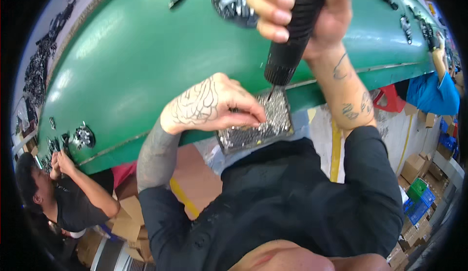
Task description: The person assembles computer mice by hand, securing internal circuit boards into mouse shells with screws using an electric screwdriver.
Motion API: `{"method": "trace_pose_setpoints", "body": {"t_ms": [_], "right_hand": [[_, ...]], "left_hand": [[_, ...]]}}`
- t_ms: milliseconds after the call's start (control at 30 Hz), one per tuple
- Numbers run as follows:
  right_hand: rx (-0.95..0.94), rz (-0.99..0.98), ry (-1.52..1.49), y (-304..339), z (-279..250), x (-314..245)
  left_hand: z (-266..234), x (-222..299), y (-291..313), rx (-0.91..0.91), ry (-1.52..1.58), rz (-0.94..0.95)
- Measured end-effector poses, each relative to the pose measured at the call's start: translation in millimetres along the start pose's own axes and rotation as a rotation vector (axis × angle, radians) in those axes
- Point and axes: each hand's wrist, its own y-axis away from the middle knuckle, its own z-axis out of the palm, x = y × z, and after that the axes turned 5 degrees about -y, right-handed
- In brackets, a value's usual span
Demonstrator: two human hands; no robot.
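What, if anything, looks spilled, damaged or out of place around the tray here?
No spill or damage stands out. The one slight oddity is the yellow specks toward the near side of the tray: their colour differs from the silvery metal parts, but they are too small to identify.

Light: bright, seemingly from above | Glare: white patches on left of table (141,66), paler sheen at right; glints on screws (279,110) | Dark: black shirt (273,193), folds faint | Blur: right hand (327,29) and driver (295,32) slightly soft, left hand (209,104) sharper | Distortion: table edges bowed, surroundings stretched, corners black
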Motion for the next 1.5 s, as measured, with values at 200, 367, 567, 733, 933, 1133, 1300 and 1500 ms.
{"method": "trace_pose_setpoints", "body": {"t_ms": [200,367,567,733,933,1133,1300,1500], "right_hand": [[-0.207,0.030,0.010,-9.2,-5.0,-7.8],[-0.203,-0.125,0.152,-3.2,-15.9,0.5],[-0.201,-0.203,0.217,-1.4,-10.6,-6.8],[-0.164,-0.155,0.268,-0.5,-4.8,-8.7],[0.103,0.008,0.313,18.9,28.6,-49.8],[0.106,0.000,0.249,16.5,14.8,-83.7],[0.066,-0.153,0.458,-2.9,18.2,-72.9],[0.069,-0.032,0.304,-9.0,26.4,-74.0]], "left_hand": [[-4.5,4.8,-1.3,0.115,0.003,-0.191],[-1.5,-1.2,-4.2,0.264,-0.079,-0.266],[-0.1,-4.2,-3.3,0.286,-0.068,-0.255],[2.0,-7.3,0.1,0.325,-0.062,-0.258],[12.8,-3.1,-10.3,0.297,-0.063,-0.150],[21.1,19.2,1.9,0.107,-0.237,0.151],[14.3,16.7,-22.0,0.361,-0.542,-0.159],[13.0,-25.4,-45.9,0.462,-0.664,-0.204]]}}
